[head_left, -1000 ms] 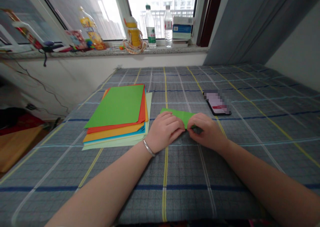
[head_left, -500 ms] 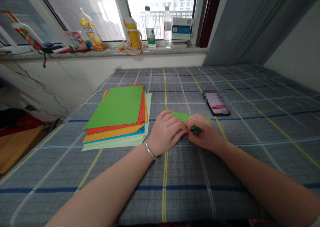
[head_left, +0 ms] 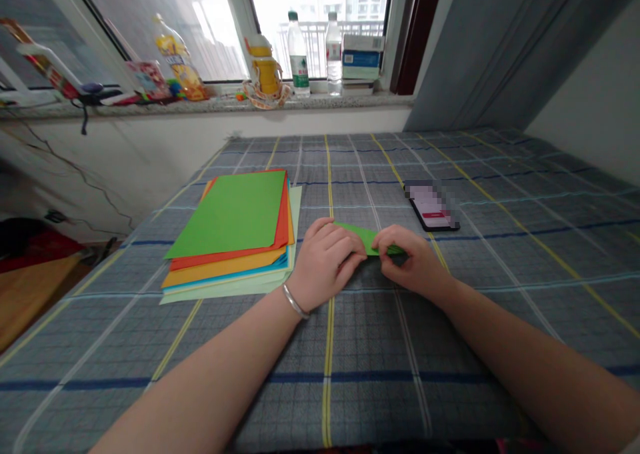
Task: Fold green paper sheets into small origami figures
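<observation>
A folded strip of green paper (head_left: 367, 237) lies on the grey checked cloth (head_left: 360, 347) in front of me. My left hand (head_left: 326, 261), with a silver bangle on its wrist, has its fingers curled and pressed onto the paper's left part. My right hand (head_left: 410, 262) pinches the paper's right end between thumb and fingers. Most of the sheet is hidden beneath the two hands.
A stack of coloured paper sheets (head_left: 234, 231), green on top, lies to the left of my hands. A phone (head_left: 432, 209) rests to the right, further back. Bottles (head_left: 299, 55), a box (head_left: 363, 58) and clutter stand on the windowsill. A curtain (head_left: 480, 47) hangs at the right.
The green paper has become narrower and flatter under my fingers. Both hands shifted slightly, with the right hand's pinch sliding along the paper's right end.
</observation>
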